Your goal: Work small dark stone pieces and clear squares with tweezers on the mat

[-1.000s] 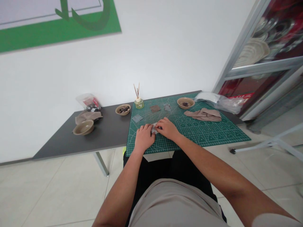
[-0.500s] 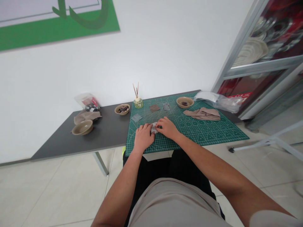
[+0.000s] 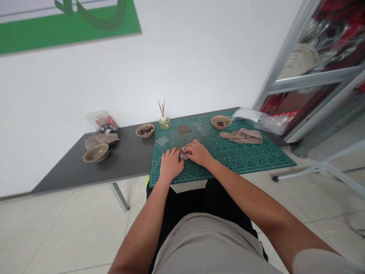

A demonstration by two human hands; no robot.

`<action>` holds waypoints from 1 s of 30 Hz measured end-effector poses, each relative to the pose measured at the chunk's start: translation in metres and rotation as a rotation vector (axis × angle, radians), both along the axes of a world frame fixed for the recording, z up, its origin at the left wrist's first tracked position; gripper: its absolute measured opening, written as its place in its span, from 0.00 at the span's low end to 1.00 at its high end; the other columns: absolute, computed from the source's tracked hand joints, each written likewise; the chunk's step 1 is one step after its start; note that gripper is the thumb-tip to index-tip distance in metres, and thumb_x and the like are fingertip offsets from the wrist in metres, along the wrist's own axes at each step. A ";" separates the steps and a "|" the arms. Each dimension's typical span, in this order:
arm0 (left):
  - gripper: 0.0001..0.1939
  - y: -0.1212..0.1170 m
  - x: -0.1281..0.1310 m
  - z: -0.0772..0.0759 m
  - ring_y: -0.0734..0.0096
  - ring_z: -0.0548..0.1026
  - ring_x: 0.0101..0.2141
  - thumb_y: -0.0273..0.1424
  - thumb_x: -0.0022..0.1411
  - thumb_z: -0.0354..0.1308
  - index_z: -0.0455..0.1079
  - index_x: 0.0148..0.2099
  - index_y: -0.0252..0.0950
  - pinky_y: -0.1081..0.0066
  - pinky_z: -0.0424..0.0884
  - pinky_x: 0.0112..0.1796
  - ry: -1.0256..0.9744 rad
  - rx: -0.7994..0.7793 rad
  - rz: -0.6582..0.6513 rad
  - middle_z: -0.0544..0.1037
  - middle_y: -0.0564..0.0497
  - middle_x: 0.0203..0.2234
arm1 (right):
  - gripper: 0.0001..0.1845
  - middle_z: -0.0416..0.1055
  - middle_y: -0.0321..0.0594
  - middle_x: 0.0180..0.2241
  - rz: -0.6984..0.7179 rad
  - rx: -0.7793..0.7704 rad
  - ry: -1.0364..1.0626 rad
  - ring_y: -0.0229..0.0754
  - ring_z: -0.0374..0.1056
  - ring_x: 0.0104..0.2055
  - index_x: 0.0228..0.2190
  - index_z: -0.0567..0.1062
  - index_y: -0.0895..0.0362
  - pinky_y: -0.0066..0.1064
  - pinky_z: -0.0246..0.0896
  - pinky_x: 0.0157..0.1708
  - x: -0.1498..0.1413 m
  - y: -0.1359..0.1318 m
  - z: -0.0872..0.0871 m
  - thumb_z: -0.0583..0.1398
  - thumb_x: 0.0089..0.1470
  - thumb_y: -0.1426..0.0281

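Observation:
A small pale whitish-grey piece lies on the green cutting mat near its front edge, partly covered by my fingers. My left hand grips its left side, fingers bent and thumb at the near edge. From the right, my right hand pinches the same piece with closed fingers; whether something smaller is in that pinch I cannot tell. Beyond my hands lie a brown square, a clear square and, to the left, another clear square.
Dark stones fill a bowl at the mat's left; another bowl at back right holds a few. A reed diffuser stands behind. A brown cloth and plastic bag lie right; a tan bowl sits far left.
The whole view has shifted slightly. Both hands remain at the pale piece, with only a slight change in the right fingers; the other things stay in place.

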State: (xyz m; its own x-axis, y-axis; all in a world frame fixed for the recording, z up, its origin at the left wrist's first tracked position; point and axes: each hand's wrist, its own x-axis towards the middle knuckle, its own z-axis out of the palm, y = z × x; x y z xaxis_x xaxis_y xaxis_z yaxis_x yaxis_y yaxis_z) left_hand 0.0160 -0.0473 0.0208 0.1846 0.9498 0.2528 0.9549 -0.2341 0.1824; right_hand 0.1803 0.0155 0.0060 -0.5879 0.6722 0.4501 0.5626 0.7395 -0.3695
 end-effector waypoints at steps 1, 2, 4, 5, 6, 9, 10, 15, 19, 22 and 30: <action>0.18 0.000 0.000 -0.001 0.53 0.68 0.51 0.34 0.65 0.49 0.67 0.56 0.43 0.55 0.64 0.48 -0.011 0.002 0.002 0.72 0.47 0.54 | 0.04 0.77 0.40 0.35 0.040 -0.007 0.004 0.43 0.66 0.38 0.29 0.79 0.56 0.37 0.55 0.46 0.000 0.000 0.000 0.63 0.54 0.72; 0.18 0.001 0.000 -0.002 0.53 0.68 0.51 0.34 0.65 0.50 0.67 0.56 0.43 0.55 0.64 0.48 -0.026 0.005 0.003 0.73 0.47 0.53 | 0.04 0.78 0.39 0.35 0.066 -0.020 0.016 0.42 0.67 0.37 0.29 0.79 0.56 0.37 0.56 0.46 0.001 -0.001 0.000 0.63 0.54 0.72; 0.19 0.002 -0.001 -0.004 0.53 0.68 0.52 0.33 0.64 0.51 0.66 0.57 0.43 0.54 0.63 0.51 -0.076 0.026 -0.006 0.73 0.47 0.53 | 0.03 0.78 0.38 0.35 0.069 -0.059 0.058 0.42 0.68 0.38 0.30 0.80 0.55 0.37 0.57 0.45 0.003 -0.003 0.000 0.64 0.53 0.72; 0.20 0.002 -0.002 -0.005 0.53 0.67 0.53 0.32 0.64 0.52 0.65 0.58 0.43 0.54 0.61 0.53 -0.111 0.048 -0.018 0.73 0.47 0.54 | 0.04 0.79 0.39 0.35 0.050 -0.083 0.091 0.43 0.69 0.38 0.32 0.80 0.55 0.36 0.59 0.44 0.004 -0.004 0.001 0.64 0.53 0.71; 0.21 0.003 -0.003 -0.006 0.54 0.67 0.55 0.32 0.63 0.53 0.64 0.59 0.42 0.53 0.59 0.56 -0.150 0.073 -0.035 0.73 0.47 0.55 | 0.06 0.79 0.39 0.36 0.026 -0.115 0.131 0.43 0.69 0.38 0.35 0.80 0.55 0.35 0.60 0.43 0.006 -0.005 0.002 0.64 0.53 0.70; 0.23 0.005 -0.007 -0.008 0.58 0.66 0.56 0.30 0.63 0.54 0.62 0.61 0.43 0.53 0.52 0.61 -0.272 0.112 -0.096 0.73 0.49 0.55 | 0.10 0.78 0.39 0.36 -0.019 -0.282 0.280 0.41 0.72 0.36 0.39 0.80 0.54 0.33 0.63 0.40 0.008 -0.009 0.008 0.63 0.55 0.66; 0.23 0.005 -0.009 -0.008 0.59 0.67 0.55 0.30 0.63 0.55 0.63 0.60 0.44 0.54 0.53 0.60 -0.306 0.104 -0.111 0.73 0.50 0.54 | 0.10 0.78 0.38 0.35 -0.018 -0.344 0.334 0.40 0.72 0.35 0.39 0.79 0.54 0.33 0.64 0.39 0.008 -0.009 0.011 0.62 0.56 0.65; 0.15 0.005 -0.014 -0.006 0.59 0.70 0.49 0.34 0.62 0.59 0.70 0.51 0.44 0.57 0.61 0.51 -0.389 0.069 -0.076 0.78 0.49 0.45 | 0.09 0.79 0.38 0.34 0.051 -0.546 0.529 0.40 0.74 0.36 0.36 0.78 0.56 0.32 0.66 0.38 0.003 -0.011 0.018 0.63 0.54 0.65; 0.07 0.003 -0.014 -0.004 0.60 0.72 0.45 0.32 0.62 0.58 0.72 0.43 0.42 0.57 0.60 0.49 -0.446 0.078 -0.016 0.79 0.50 0.39 | 0.12 0.78 0.37 0.32 0.078 -0.572 0.552 0.39 0.73 0.32 0.39 0.79 0.56 0.31 0.68 0.36 -0.002 -0.011 0.012 0.60 0.56 0.64; 0.04 0.004 -0.015 -0.003 0.61 0.72 0.43 0.31 0.61 0.59 0.72 0.39 0.41 0.58 0.59 0.49 -0.492 0.053 -0.015 0.79 0.51 0.36 | 0.14 0.79 0.37 0.35 0.096 -0.548 0.553 0.40 0.75 0.35 0.43 0.79 0.54 0.33 0.69 0.39 -0.003 -0.014 0.008 0.59 0.57 0.63; 0.03 0.006 -0.019 -0.002 0.63 0.72 0.41 0.31 0.59 0.59 0.74 0.33 0.42 0.61 0.64 0.47 -0.610 0.018 -0.047 0.80 0.52 0.34 | 0.11 0.80 0.37 0.40 0.090 -0.507 0.578 0.44 0.76 0.42 0.40 0.81 0.50 0.37 0.70 0.46 -0.002 -0.016 0.002 0.63 0.54 0.64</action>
